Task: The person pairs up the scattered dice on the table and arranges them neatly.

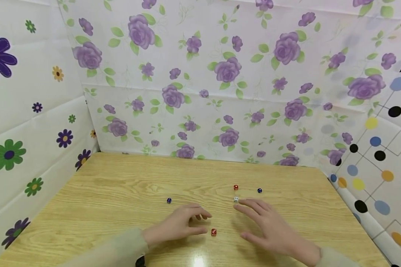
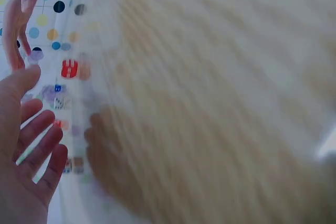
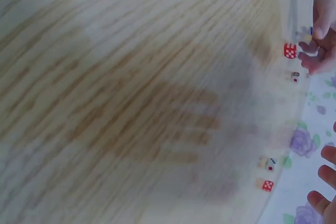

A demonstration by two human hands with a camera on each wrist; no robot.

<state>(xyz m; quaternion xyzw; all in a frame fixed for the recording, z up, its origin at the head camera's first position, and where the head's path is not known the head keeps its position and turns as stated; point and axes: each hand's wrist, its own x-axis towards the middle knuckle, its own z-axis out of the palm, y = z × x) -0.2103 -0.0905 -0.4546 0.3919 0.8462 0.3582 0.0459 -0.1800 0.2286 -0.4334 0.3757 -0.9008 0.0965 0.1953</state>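
In the head view my left hand (image 1: 183, 222) hovers over the table with its fingers loosely bent and nothing in its grasp. A red die (image 1: 214, 232) lies just right of its thumb tip. My right hand (image 1: 269, 226) is spread with relaxed fingers, palm down, also holding nothing. Its fingertips are right by a white die (image 1: 236, 199). Behind that sit another red die (image 1: 235, 187) and a blue die (image 1: 259, 190). Beyond the left wrist is a second blue die (image 1: 169, 200). The right wrist view shows another white die (image 3: 295, 77) near the left fingers, mostly hidden in the head view.
The wooden table (image 1: 127, 174) has a glossy top that reflects the hands. A purple-rose cloth (image 1: 200, 122) hangs along its back edge. Flowered cloth (image 1: 43, 159) borders the left side, and dotted cloth (image 1: 381, 178) the right.
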